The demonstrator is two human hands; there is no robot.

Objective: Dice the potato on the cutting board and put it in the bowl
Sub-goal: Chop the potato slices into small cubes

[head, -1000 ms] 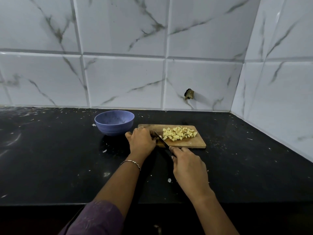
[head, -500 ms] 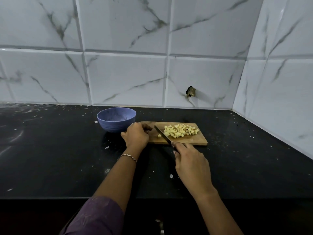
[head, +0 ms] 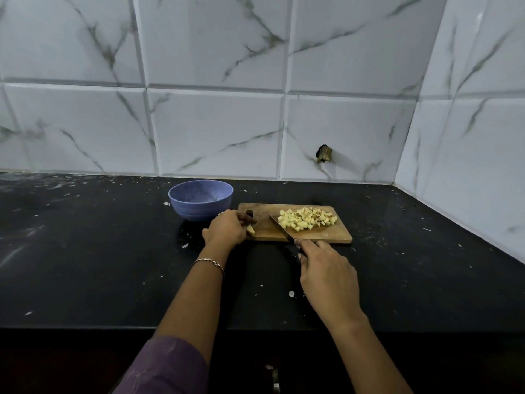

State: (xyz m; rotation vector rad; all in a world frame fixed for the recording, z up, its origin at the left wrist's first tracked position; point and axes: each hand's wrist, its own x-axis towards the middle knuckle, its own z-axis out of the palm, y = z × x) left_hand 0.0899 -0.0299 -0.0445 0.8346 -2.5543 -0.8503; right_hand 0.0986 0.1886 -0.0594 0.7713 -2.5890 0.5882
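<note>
A wooden cutting board [head: 326, 236] lies on the black counter. A heap of pale yellow diced potato [head: 308, 218] sits on its right half. My left hand [head: 227, 230] is at the board's left end and pinches a small potato piece [head: 250, 229]. My right hand [head: 324, 268] grips the dark handle of a knife [head: 281, 228]. Its blade slants across the board with the tip next to the heap. An empty blue bowl [head: 200, 199] stands just left of the board, behind my left hand.
The black counter [head: 85, 265] is speckled with white scraps. White marble tiles rise behind it and along the right side, with a small dark hole [head: 324, 153] in the back wall. The counter's front edge runs below my forearms.
My left hand has drawn back toward the board's left end with one potato piece. The knife blade has shifted slightly right, toward the heap.
</note>
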